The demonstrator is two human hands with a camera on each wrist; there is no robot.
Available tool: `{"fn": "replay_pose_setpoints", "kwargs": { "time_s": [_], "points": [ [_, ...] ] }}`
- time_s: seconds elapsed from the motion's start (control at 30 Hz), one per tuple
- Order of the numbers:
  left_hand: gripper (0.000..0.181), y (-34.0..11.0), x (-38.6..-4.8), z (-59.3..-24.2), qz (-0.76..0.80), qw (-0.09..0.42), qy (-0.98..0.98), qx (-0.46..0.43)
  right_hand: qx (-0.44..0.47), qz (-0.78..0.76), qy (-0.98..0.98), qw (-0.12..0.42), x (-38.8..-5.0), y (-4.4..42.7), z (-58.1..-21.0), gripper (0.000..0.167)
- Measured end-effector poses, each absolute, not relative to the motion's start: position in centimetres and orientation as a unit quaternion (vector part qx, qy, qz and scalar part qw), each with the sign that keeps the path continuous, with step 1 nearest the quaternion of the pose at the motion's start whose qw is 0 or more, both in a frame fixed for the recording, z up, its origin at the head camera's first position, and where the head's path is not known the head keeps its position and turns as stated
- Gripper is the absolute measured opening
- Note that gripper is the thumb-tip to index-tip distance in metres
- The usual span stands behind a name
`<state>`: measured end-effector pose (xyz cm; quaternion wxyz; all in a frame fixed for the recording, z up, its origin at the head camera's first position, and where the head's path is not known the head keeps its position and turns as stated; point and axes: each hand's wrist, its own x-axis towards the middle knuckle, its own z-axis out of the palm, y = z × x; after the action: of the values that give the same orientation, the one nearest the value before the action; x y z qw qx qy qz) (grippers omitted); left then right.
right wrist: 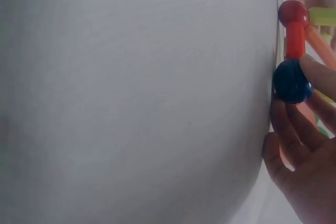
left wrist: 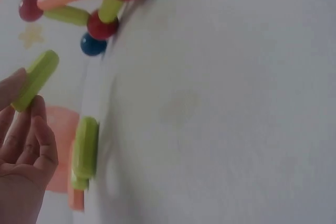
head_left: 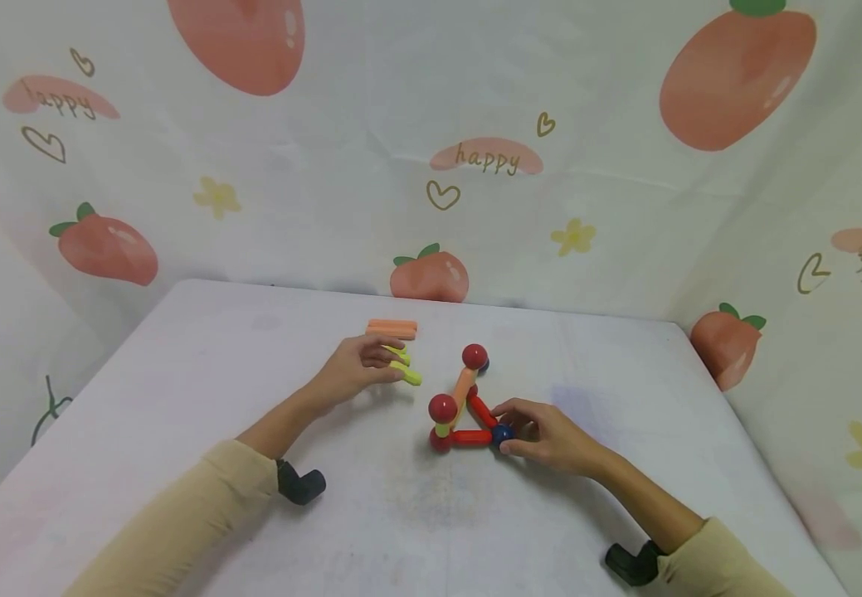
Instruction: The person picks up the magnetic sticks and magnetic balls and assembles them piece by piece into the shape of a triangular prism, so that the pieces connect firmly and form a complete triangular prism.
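Observation:
My left hand (head_left: 352, 369) pinches a yellow-green stick (left wrist: 37, 80) between thumb and fingers, held above the table at the left. In the head view a ball-and-stick frame stands mid-table. Its base has red sticks (head_left: 472, 438) joined to a dark blue ball (head_left: 502, 434). Two red balls (head_left: 442, 408) sit raised on it, with an orange stick (head_left: 464, 386) running between them. My right hand (head_left: 550, 439) grips the blue ball at the frame's right corner; the right wrist view shows thumb and fingers on that ball (right wrist: 292, 81). Some lower joints are hidden.
Loose orange sticks (head_left: 392, 328) lie side by side behind my left hand. Beside them are loose yellow-green sticks (left wrist: 85, 148), partly covered by the hand in the head view. A fruit-printed cloth (head_left: 371, 224) hangs along the back edge of the white table (head_left: 401, 531).

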<state>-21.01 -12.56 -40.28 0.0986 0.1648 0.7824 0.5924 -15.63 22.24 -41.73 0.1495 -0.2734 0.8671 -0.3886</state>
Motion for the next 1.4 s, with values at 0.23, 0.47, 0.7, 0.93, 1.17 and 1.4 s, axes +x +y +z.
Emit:
{"fn": "replay_pose_setpoints", "kwargs": {
  "time_s": [0.23,0.47,0.7,0.93,1.17,1.4],
  "points": [
    [0.045,-10.4,-20.8,-39.1,0.653,0.122,0.734,0.141,-0.277,-0.391,0.865,0.147,-15.6,22.2,-41.8,0.044],
    [0.047,-7.8,-20.9,-38.6,0.675,0.160,0.714,0.099,-0.274,-0.388,0.868,0.146,-15.6,22.2,-41.8,0.044],
    [0.054,-5.9,-20.9,-38.4,0.650,0.210,0.723,0.104,-0.276,-0.389,0.866,0.145,-15.6,22.2,-41.8,0.045],
    [0.056,-4.9,-21.2,-37.9,0.616,0.224,0.746,0.118,-0.278,-0.393,0.865,0.144,-15.5,22.2,-41.7,0.045],
    [0.052,-4.8,-21.2,-37.9,0.584,0.197,0.780,0.111,-0.279,-0.391,0.866,0.141,-15.4,22.0,-41.6,0.046],
    [0.053,-7.2,-20.0,-39.6,0.504,0.258,0.797,0.210,-0.276,-0.387,0.868,0.144,-15.4,22.1,-41.4,0.045]
  ]
}}
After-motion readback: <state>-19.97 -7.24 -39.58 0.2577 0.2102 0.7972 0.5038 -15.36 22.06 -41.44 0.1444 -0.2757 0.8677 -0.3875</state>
